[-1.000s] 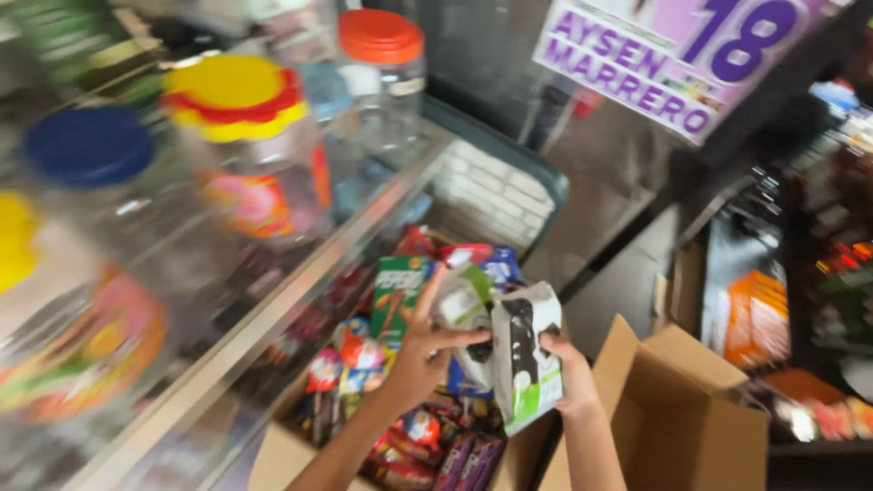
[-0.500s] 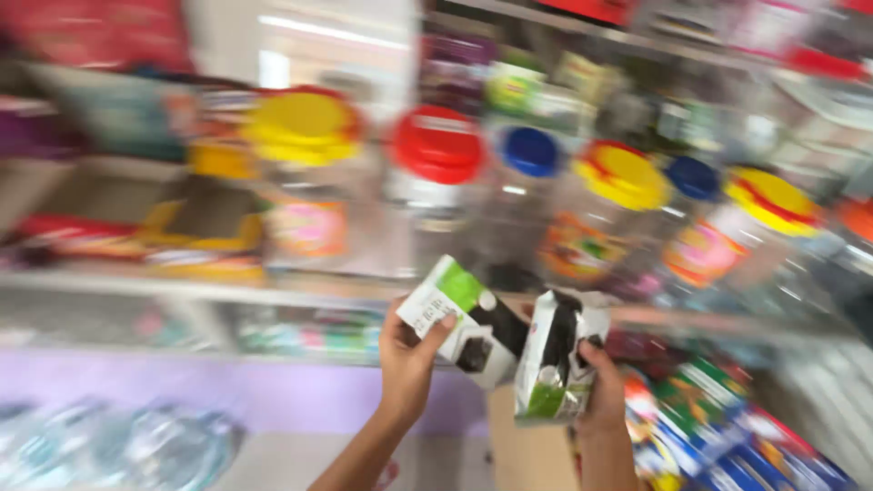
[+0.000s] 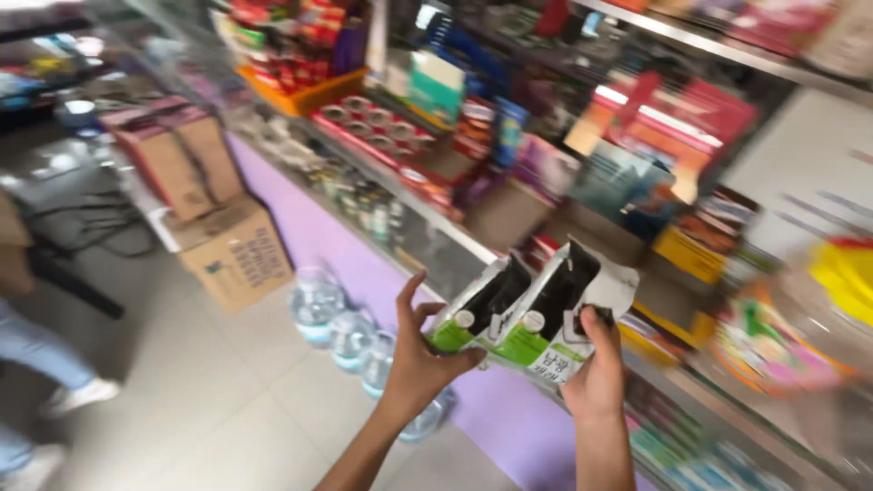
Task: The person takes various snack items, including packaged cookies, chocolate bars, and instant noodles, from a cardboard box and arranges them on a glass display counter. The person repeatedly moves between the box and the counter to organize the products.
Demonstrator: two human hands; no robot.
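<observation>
I hold two white, black and green carton packs side by side in front of a shop counter. My left hand (image 3: 420, 350) supports the left pack (image 3: 479, 309) from below with its fingers spread. My right hand (image 3: 596, 368) grips the lower edge of the right pack (image 3: 564, 309), thumb on its front. Both packs tilt toward the upper right. The view is blurred by motion.
A glass display counter with a lilac front (image 3: 509, 418) runs from upper left to lower right, its shelves full of packaged goods. Water bottles (image 3: 318, 305) stand on the tiled floor. Cardboard boxes (image 3: 232, 250) sit at left. Another person's legs (image 3: 36, 364) are at far left.
The view has swung left and down, from jars on the countertop to the counter front, floor and boxes. Both hands still hold the packs, now closer together.
</observation>
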